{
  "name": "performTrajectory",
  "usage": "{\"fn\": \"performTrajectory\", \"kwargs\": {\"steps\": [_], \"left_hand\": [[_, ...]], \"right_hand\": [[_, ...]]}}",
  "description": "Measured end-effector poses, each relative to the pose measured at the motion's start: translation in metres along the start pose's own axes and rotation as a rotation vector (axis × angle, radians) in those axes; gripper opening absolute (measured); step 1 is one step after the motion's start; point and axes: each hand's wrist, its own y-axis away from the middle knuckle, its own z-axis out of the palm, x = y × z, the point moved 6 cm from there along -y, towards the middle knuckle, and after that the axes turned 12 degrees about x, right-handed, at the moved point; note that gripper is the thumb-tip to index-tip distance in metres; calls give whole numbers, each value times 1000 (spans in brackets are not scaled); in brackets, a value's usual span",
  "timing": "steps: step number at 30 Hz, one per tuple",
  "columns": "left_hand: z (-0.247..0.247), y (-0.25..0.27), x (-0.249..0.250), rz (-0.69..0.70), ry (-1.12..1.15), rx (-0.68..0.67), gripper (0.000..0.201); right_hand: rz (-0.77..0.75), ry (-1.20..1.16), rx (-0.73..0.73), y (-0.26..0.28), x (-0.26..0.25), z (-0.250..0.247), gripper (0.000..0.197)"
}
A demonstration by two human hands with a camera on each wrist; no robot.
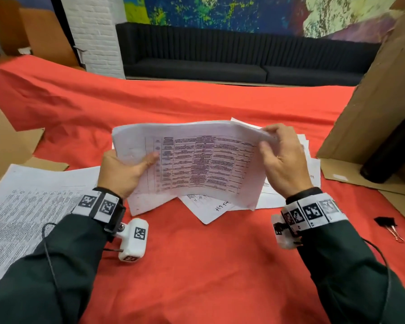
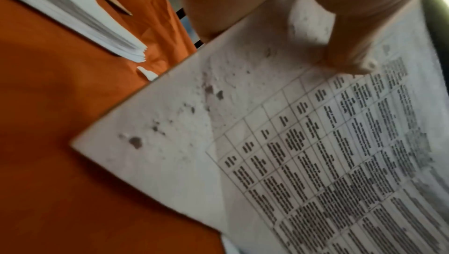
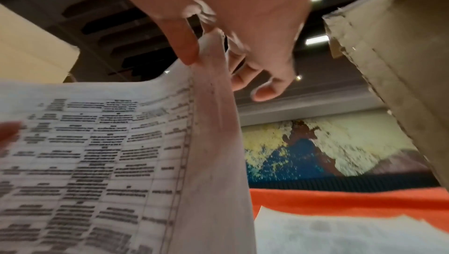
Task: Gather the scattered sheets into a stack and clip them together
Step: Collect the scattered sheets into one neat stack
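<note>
Above the middle of the red cloth-covered table point(image 1: 197, 265), a bowed bundle of white printed sheets point(image 1: 192, 164) spans both grips: left hand point(image 1: 122, 174) pinches its left edge, right hand point(image 1: 283, 160) its right. A black binder clip point(image 1: 386, 222) lies near the table's right edge.

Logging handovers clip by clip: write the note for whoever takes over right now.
Left hand: grips the left edge of the raised bundle of white printed sheets.
Right hand: pinches its right edge.
Loose white sheets lie on the red tablecloth; more printed pages lie far left.
Black binder clip: far right, untouched.
Done: part gathered.
Left: collect the rest, square up, clip.
</note>
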Motion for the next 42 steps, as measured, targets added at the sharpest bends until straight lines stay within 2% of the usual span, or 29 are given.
{"fn": "performTrajectory", "kwargs": {"steps": [2,4,5,7,8,9,10,11,12,13,14,15,16,17,18,19,20,21,23,25,27,30,34,37,39,42], "left_hand": [[9,-6,27,63,-31,-2,19],[20,-11,72,217,-108,-35,17],[27,-11,98,333,-144,-57,21],[36,-10,145,559,-169,-89,10],[35,-11,163,665,-225,-44,24],[32,-16,174,739,-293,41,47],[26,-26,179,757,-305,150,78],[19,-38,175,712,-269,237,108],[17,-48,163,619,-166,255,126],[19,-54,148,483,-26,193,135],[28,-58,128,317,138,63,138],[40,-55,110,161,265,-84,132],[51,-46,98,62,307,-201,116],[59,-38,91,14,262,-249,91],[63,-32,86,22,177,-219,64],[63,-29,82,53,97,-129,42],[61,-25,82,91,58,-32,28],[58,-19,84,128,45,62,27],[52,-5,86,208,20,199,48],[49,12,90,299,-26,252,65],[47,25,89,351,-65,258,69],[41,27,68,262,17,261,59],[38,35,15,78,-44,133,25],[34,39,-20,-49,-153,151,44],[35,30,-15,-40,-204,167,37],[21,-4,16,78,-337,180,31]], "right_hand": [[-123,290,5,-8,-24,-4,37],[-283,346,-53,-20,-56,-3,45],[-328,274,-105,-27,-68,0,42],[-321,33,-171,-42,-85,4,23],[-287,-77,-160,-50,-86,4,15],[-243,-178,-124,-55,-85,1,10],[-179,-281,-87,-57,-80,-2,9],[-100,-401,-60,-57,-72,-5,6],[-16,-519,-45,-55,-65,-6,4],[49,-614,-32,-52,-59,-6,5],[91,-682,-25,-49,-55,-6,7],[130,-728,-16,-46,-50,-3,11],[168,-753,-4,-43,-47,0,13],[206,-764,7,-40,-44,4,14],[238,-761,21,-37,-41,9,12],[258,-741,45,-33,-40,14,11],[272,-708,78,-30,-39,17,10],[278,-684,111,-26,-38,20,8],[298,-676,161,-20,-41,25,4],[333,-692,168,-14,-44,31,5],[345,-700,154,-9,-48,38,15],[352,-712,154,1,-48,46,18],[490,-617,57,37,-17,74,18],[640,-556,-43,66,6,96,14],[656,-561,-66,64,8,101,20],[555,-660,-189,43,-17,102,23]]}}
